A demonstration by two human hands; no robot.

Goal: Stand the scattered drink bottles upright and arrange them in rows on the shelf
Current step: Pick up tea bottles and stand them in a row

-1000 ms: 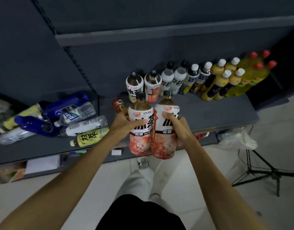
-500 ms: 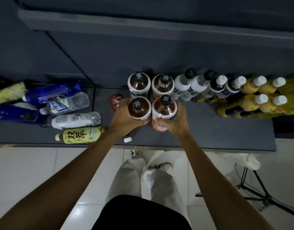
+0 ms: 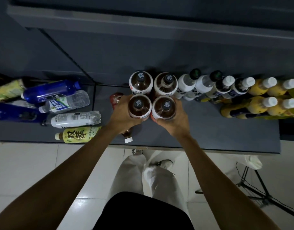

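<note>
Shelving of dark grey (image 3: 209,130) spans the view, with scattered bottles lying flat at the left and upright rows at the right. Four brown tea bottles form a square near the centre: the rear pair (image 3: 141,82) stand against the back panel, caps printed with a pale character, white label bands carrying small script too fine to read. The front left tea bottle (image 3: 139,106) and front right tea bottle (image 3: 165,107) stand directly before them, touching each other. Rightward run white-labelled bottles (image 3: 187,84) with dark caps, then white-capped ones, then yellow bottles (image 3: 259,107) two deep (the farthest are cut off at the frame edge). Among the fallen stock, a yellow-green bottle (image 3: 78,134) shows large black characters; a clear water bottle (image 3: 64,102) bears a blue-and-green label, wording illegible; blue bottles (image 3: 50,91) lie behind. A reddish bottle (image 3: 115,99) is largely hidden behind the left hand (image 3: 122,116), which wraps the front left bottle's shoulder. The right hand (image 3: 175,120) curls likewise around the front right bottle. Both bottle bases are hidden, so contact with the shelf cannot be confirmed.
</note>
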